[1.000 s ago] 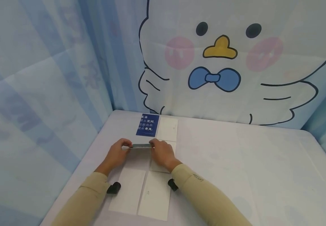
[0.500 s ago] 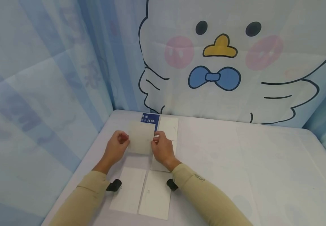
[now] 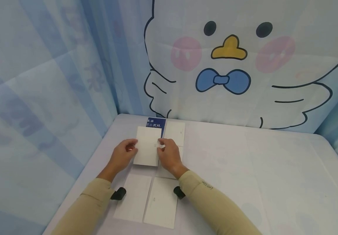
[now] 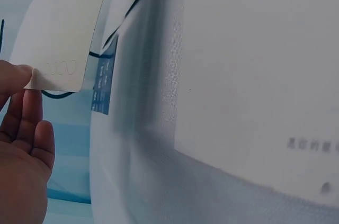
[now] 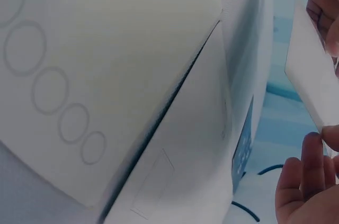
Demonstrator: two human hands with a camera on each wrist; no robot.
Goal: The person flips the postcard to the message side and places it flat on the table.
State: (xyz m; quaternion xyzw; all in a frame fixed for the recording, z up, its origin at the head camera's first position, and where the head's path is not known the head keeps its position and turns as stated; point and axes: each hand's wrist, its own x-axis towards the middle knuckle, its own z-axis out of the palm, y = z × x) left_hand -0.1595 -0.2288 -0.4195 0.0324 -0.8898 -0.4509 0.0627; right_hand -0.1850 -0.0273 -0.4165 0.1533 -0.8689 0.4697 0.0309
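Note:
Between both hands is a white postcard (image 3: 147, 147), held by its side edges with its pale face toward the head camera. My left hand (image 3: 121, 161) pinches its left edge between thumb and fingers; in the left wrist view a row of faint printed loops shows near the edge by the thumb (image 4: 16, 75). My right hand (image 3: 169, 157) pinches the right edge, and in the right wrist view the postcard (image 5: 310, 70) stands tilted above the fingers. Behind it lies a dark blue postcard (image 3: 156, 122) with white lettering, its lower part hidden by the held one.
White postcards lie face down in two columns: one at the back right (image 3: 174, 133), one partly under the right hand (image 3: 164, 172), and two in front, left (image 3: 132, 197) and right (image 3: 160, 203). The white table (image 3: 245, 173) stretches right; a curtain (image 3: 45, 98) hangs on the left.
The held postcard, first seen edge-on, has swung up to show its pale face and now overlaps the lower part of the blue postcard. Both hands keep hold at its sides.

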